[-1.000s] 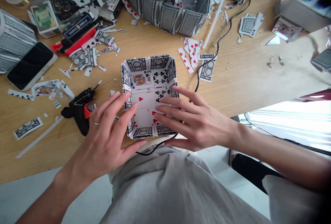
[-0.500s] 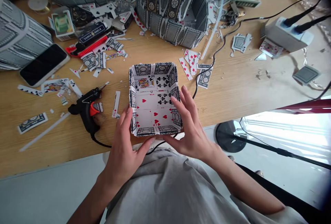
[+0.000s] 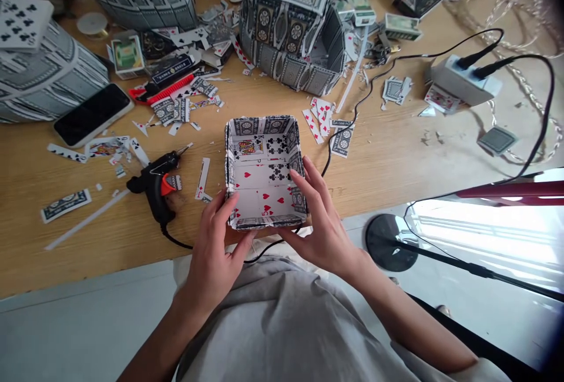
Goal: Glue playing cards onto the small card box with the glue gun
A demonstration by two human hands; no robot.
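Holding one box (image 3: pixel 268 126) (card-lined), two hands (image 3: pixel 215 241) (image 3: pixel 324 229); one glue gun (image 3: pixel 152 180).

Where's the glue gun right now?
In the head view, the glue gun lies on the table left of the card box, with a card strip between them.

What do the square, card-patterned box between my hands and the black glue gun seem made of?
The square, card-patterned box: probably card stock, since printed playing-card faces and backs show inside; gloss is unclear. The black, pistol-shaped glue gun: likely moulded plastic, smooth-looking and dark; its slim, pale nozzle could be metal.
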